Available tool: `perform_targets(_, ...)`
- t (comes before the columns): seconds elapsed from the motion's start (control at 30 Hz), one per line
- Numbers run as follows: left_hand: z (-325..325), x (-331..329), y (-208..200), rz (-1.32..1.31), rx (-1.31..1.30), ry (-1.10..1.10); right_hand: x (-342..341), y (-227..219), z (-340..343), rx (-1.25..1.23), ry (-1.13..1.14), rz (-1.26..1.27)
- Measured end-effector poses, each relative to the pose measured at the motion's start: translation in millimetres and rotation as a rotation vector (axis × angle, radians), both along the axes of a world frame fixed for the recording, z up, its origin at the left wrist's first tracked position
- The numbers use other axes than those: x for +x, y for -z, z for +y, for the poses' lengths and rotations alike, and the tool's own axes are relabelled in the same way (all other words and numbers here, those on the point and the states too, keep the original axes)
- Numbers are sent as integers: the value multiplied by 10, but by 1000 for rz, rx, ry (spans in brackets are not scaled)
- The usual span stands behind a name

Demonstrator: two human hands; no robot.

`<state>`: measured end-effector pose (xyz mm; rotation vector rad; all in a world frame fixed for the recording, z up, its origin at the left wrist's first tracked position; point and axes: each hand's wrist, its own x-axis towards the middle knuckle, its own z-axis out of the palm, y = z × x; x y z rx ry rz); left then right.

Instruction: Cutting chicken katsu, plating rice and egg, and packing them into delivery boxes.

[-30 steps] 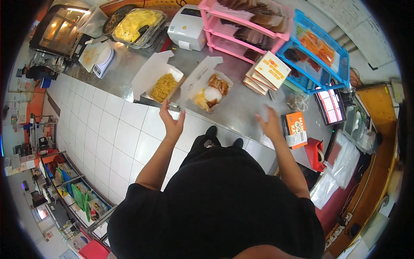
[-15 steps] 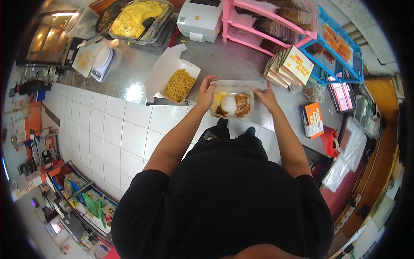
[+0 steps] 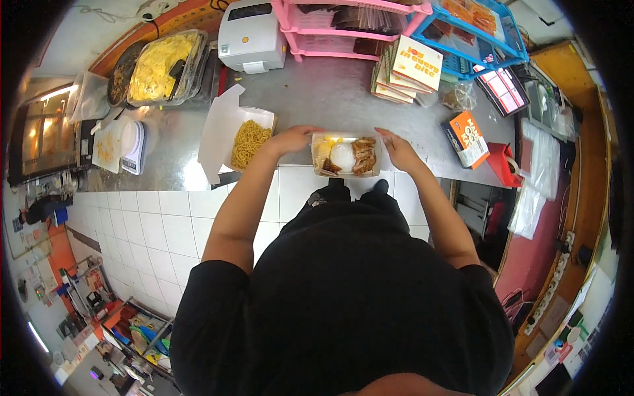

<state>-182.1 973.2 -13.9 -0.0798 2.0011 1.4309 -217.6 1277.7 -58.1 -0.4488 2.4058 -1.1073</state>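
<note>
A clear-topped or open meal box (image 3: 378, 173) sits at the near edge of the steel counter; I cannot tell if a clear cover lies over it. Inside are a mound of white rice (image 3: 343, 156), yellow egg (image 3: 323, 148) and sliced browned meat (image 3: 364, 156). My left hand (image 3: 295, 139) grips its far left corner, the fingers partly hidden. At the far right corner, my right hand (image 3: 398, 149) holds the side with thumb and fingers. Left of it stands an open white carton (image 3: 222, 125) of yellow noodles (image 3: 249, 143).
Behind are a white label printer (image 3: 251, 36), a pink rack (image 3: 343, 41), stacked printed cartons (image 3: 413, 66) and a blue rack (image 3: 462, 63). An orange-and-white box (image 3: 465, 140) stands right. Leftward are a scale (image 3: 132, 148) and a tub of yellow food (image 3: 164, 69).
The view has turned, so the counter now lies straighter across. Both hands remain at the meal box; the pale flap along its far edge no longer stands out, and my left fingers lie flatter.
</note>
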Motion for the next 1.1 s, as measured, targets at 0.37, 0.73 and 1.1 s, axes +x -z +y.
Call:
perform_targets(0.37, 452, 859, 541, 384, -61, -212, 646, 169, 93, -153, -56, 138)
perform_targets(0.73, 149, 805, 710, 588, -207, 253, 586, 144, 23, 2, -367, 46)
perform_targets(1.1, 685, 809, 606, 803, -747, 423, 724, 565, 118, 150, -367, 580)
